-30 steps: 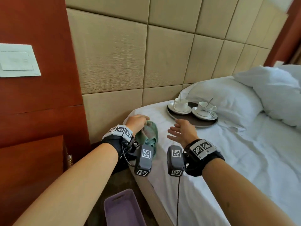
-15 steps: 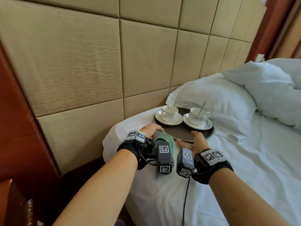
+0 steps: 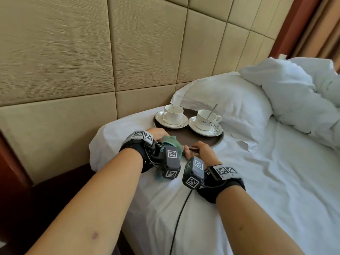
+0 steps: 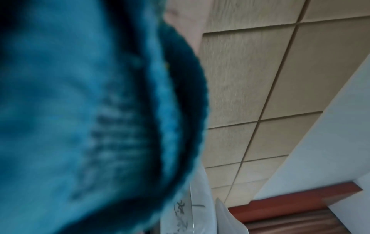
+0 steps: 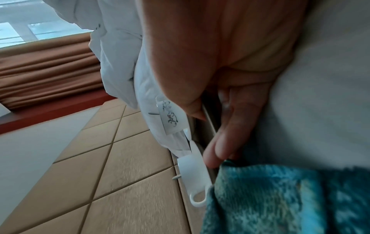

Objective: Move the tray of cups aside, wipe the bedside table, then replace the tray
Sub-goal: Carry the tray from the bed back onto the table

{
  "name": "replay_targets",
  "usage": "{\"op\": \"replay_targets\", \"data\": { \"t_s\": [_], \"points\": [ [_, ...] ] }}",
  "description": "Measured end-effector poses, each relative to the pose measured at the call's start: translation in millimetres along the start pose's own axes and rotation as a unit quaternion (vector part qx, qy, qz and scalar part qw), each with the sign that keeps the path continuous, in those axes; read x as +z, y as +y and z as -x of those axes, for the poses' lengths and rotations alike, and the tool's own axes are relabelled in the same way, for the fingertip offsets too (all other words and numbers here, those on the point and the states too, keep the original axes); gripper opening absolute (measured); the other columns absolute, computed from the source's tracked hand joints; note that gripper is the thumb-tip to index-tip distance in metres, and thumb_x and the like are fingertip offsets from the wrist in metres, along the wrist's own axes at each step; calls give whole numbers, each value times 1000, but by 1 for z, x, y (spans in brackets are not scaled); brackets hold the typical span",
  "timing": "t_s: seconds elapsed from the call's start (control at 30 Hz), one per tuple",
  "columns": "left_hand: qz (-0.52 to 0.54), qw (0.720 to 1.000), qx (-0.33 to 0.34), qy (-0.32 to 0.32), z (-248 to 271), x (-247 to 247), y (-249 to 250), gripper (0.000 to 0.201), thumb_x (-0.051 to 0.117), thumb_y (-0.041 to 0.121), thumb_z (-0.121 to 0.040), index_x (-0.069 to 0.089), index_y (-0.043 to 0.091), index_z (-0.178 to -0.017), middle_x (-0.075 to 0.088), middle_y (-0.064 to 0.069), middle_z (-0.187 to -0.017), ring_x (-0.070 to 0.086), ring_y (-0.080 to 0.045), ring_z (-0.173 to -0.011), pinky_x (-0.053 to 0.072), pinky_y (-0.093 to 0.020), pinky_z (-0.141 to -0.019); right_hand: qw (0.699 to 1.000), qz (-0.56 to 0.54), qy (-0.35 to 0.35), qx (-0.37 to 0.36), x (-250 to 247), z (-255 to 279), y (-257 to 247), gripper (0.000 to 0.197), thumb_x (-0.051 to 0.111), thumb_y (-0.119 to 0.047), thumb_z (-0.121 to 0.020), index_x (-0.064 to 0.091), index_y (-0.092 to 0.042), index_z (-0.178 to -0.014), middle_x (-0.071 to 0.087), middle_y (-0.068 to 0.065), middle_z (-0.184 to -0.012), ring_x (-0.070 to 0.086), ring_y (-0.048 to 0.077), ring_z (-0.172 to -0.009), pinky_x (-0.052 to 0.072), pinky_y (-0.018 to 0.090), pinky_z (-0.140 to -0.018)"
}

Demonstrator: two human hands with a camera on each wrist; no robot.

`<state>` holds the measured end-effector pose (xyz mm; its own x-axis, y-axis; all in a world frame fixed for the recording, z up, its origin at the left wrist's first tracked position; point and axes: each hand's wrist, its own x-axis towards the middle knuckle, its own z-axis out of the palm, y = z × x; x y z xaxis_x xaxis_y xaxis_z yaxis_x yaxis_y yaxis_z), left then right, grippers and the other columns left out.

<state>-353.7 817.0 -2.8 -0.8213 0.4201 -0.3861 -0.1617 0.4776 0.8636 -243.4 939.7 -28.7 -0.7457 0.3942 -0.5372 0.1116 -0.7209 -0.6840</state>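
Observation:
A dark round tray point(image 3: 185, 138) lies on the white bed sheet, carrying two white cups point(image 3: 173, 113) point(image 3: 207, 117) on saucers, each with a spoon. My right hand point(image 3: 197, 150) grips the tray's near rim. In the right wrist view the thumb lies on top of the rim point(image 5: 209, 118) and the fingers point(image 5: 230, 126) curl beneath. My left hand point(image 3: 158, 133) holds a teal cloth point(image 3: 170, 141) bunched at the tray's near-left rim. The cloth point(image 4: 80, 110) fills the left wrist view and hides the fingers. I cannot tell if the left hand also touches the tray.
A white pillow point(image 3: 230, 100) lies right behind the tray, with a rumpled duvet point(image 3: 294, 94) further right. A padded beige headboard wall point(image 3: 73, 61) stands behind. Dark wood furniture point(image 3: 36, 199) sits low on the left beside the bed's edge.
Both hands have moved forward to the tray. The right hand, open a second ago, now grips the near rim. The left hand has brought the cloth to the rim. My view has turned right.

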Motion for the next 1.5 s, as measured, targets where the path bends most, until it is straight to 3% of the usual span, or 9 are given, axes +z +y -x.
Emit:
{"op": "replay_targets", "data": {
  "t_s": [0.17, 0.33, 0.43, 0.57, 0.83, 1.0, 1.2, 1.3, 1.5],
  "points": [
    [22, 999, 20, 15, -1, 3, -10, 16, 52, 20, -95, 52, 18, -79, 46, -8, -108, 43, -18, -99, 37, -17, -60, 1000, 6, 9, -18, -2, 0, 4, 16, 45, -7, -91, 52, 4, -82, 65, 21, -67, 63, 18, -40, 53, 20, -40],
    [16, 999, -12, 33, 26, 3, -13, 26, 48, 25, -94, 50, 11, -72, 51, -11, -95, 46, -21, -89, 37, -28, -69, 999, 22, 18, -30, -2, 8, 9, 16, 46, -6, -85, 56, 6, -81, 66, 17, -52, 61, 18, -36, 50, 18, -37],
    [18, 1000, -4, 7, 40, -1, -22, 23, 56, 27, -84, 49, 14, -67, 51, -9, -96, 47, -22, -88, 39, -25, -62, 999, 36, 9, -21, 1, 20, 11, 19, 44, -3, -87, 56, 8, -78, 66, 18, -52, 62, 19, -36, 51, 18, -37],
    [84, 991, -51, 92, 60, -4, -43, 27, 58, 23, -84, 53, 8, -62, 56, -7, -59, 51, -23, -57, 39, -26, -54, 997, 77, -18, 6, 4, 40, 17, 22, 44, -1, -91, 56, 9, -76, 66, 18, -51, 63, 20, -36, 51, 19, -37],
    [139, 976, -50, 162, 132, -35, -63, 25, 62, 28, -80, 59, 7, -69, 57, -5, -60, 50, -21, -51, 35, -24, -45, 990, 103, -90, 32, 28, 90, 35, 22, 43, -2, -91, 58, 13, -88, 69, 22, -58, 67, 20, -41, 53, 20, -39],
    [175, 958, -11, 226, 184, -79, -75, 21, 68, 25, -76, 59, 10, -65, 65, -8, -76, 62, -25, -75, 48, -32, -69, 974, 114, -187, 60, 62, 134, 57, 30, 41, -4, -93, 60, 19, -90, 71, 25, -66, 71, 21, -48, 57, 21, -46],
    [159, 937, 5, 310, 269, -143, -115, 25, 70, 29, -76, 66, 5, -81, 68, -13, -93, 65, -27, -86, 51, -33, -76, 954, 149, -246, 85, 111, 191, 112, 24, 43, -2, -93, 56, 19, -94, 70, 30, -69, 69, 23, -47, 55, 21, -42],
    [162, 924, -7, 345, 318, -173, -147, 39, 69, 29, -77, 67, -2, -101, 68, -13, -94, 64, -25, -80, 48, -30, -70, 941, 165, -280, 99, 135, 224, 153, 20, 42, 0, -95, 54, 15, -89, 67, 31, -66, 69, 24, -45, 53, 20, -39],
    [187, 887, -37, 421, 422, -232, -212, 29, 66, 25, -84, 61, 1, -97, 59, -5, -71, 55, -19, -61, 40, -27, -52, 908, 194, -341, 149, 184, 288, 246, 18, 43, 0, -95, 53, 14, -89, 68, 30, -65, 70, 26, -47, 54, 22, -41]
  ]
}}
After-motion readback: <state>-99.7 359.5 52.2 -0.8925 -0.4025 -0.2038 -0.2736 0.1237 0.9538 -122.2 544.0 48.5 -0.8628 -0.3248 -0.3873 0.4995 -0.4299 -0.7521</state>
